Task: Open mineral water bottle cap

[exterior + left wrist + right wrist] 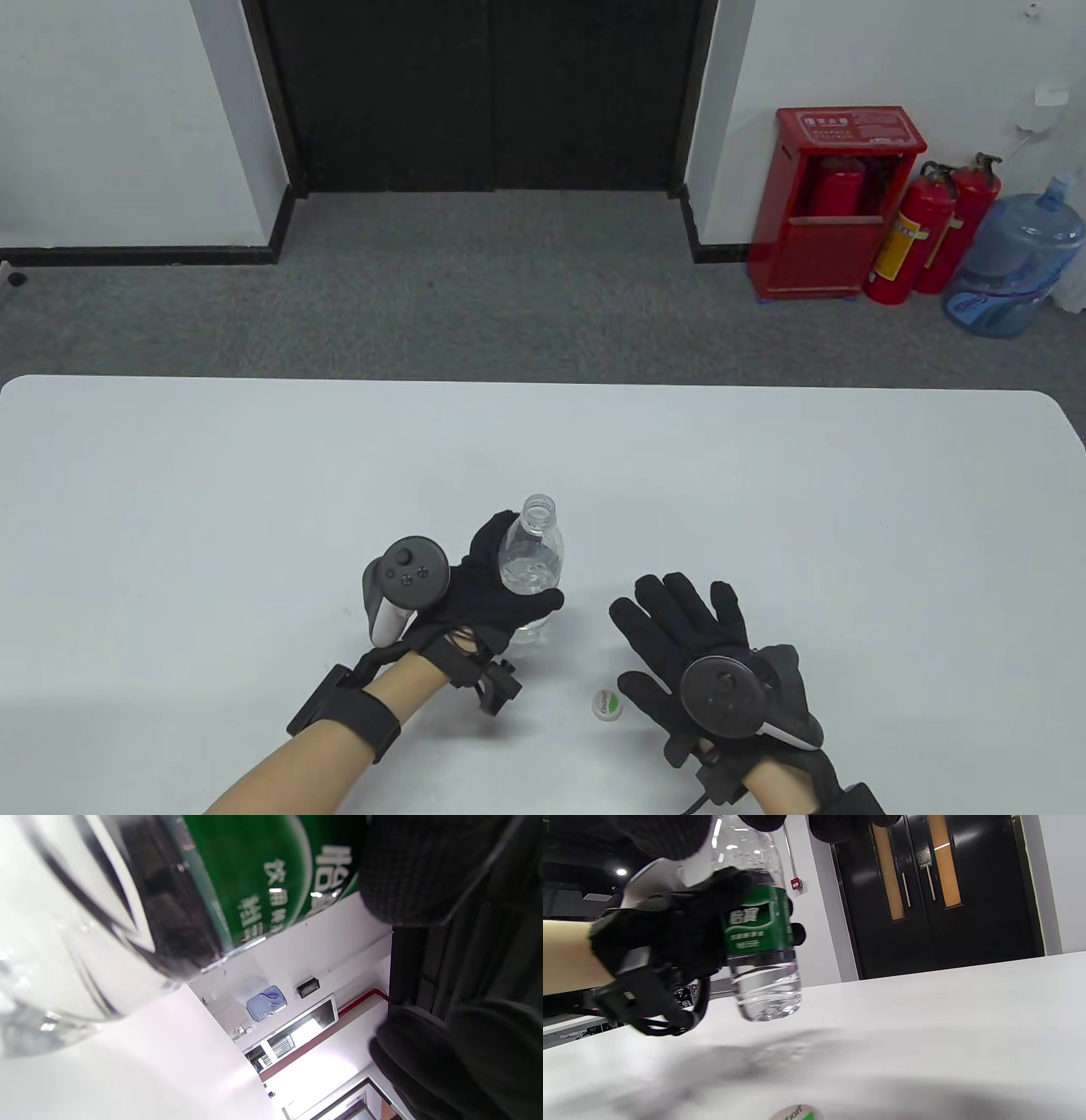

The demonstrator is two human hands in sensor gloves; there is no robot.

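Observation:
A clear water bottle [532, 564] with a green label stands with its mouth open and no cap on it. My left hand [501, 586] grips it around the label, slightly lifted off the table in the right wrist view [763, 955]. The label fills the left wrist view [263, 874]. The white and green cap [605, 704] lies on the table between my hands, also at the bottom edge of the right wrist view [796, 1113]. My right hand [679, 632] hovers open and empty, fingers spread, right of the bottle and above the cap.
The white table [254, 475] stretches wide around the hands. Beyond its far edge are grey carpet, a black door, a red extinguisher cabinet [836, 199] and a blue water jug [1014, 267].

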